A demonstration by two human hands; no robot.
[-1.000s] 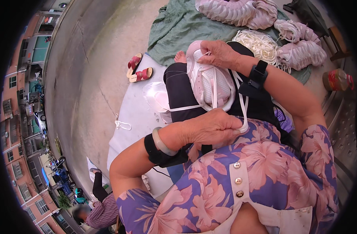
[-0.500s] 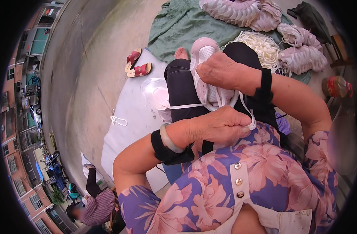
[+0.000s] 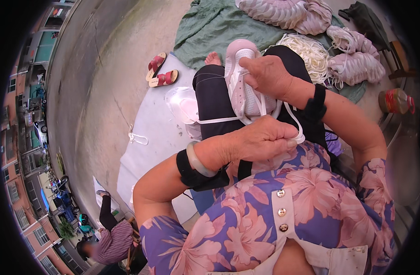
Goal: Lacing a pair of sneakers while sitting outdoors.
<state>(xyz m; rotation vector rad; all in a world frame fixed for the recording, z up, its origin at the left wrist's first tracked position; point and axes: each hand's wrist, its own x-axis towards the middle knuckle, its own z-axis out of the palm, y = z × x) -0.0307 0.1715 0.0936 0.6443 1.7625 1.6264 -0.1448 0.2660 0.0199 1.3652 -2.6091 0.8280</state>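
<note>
A pink and white sneaker [image 3: 235,94] rests across my lap between my knees, its toe pointing away from me. My left hand [image 3: 265,141] is closed near the shoe's heel, pinching a loop of white shoelace [image 3: 301,136] between thumb and fingers. One strand of lace runs off to the left over my dark trouser leg. Over the upper part of the sneaker my right hand [image 3: 269,79] is closed, thumb and forefinger together at the lacing, where a thin white strand shows. The palm side of the right hand is hidden.
A heap of white laces [image 3: 306,55] lies beyond my right knee on a green cloth [image 3: 205,27], beside bundles of pink shoe pieces [image 3: 356,68]. Red sandals [image 3: 163,78] and a clear plastic bag [image 3: 180,105] are on the left. A person [image 3: 113,240] sits at lower left.
My right hand has lifted slightly and opened its angle toward the shoe's toe, uncovering more of the lacing. The left hand has shifted a little, still pinching the shoelace.
</note>
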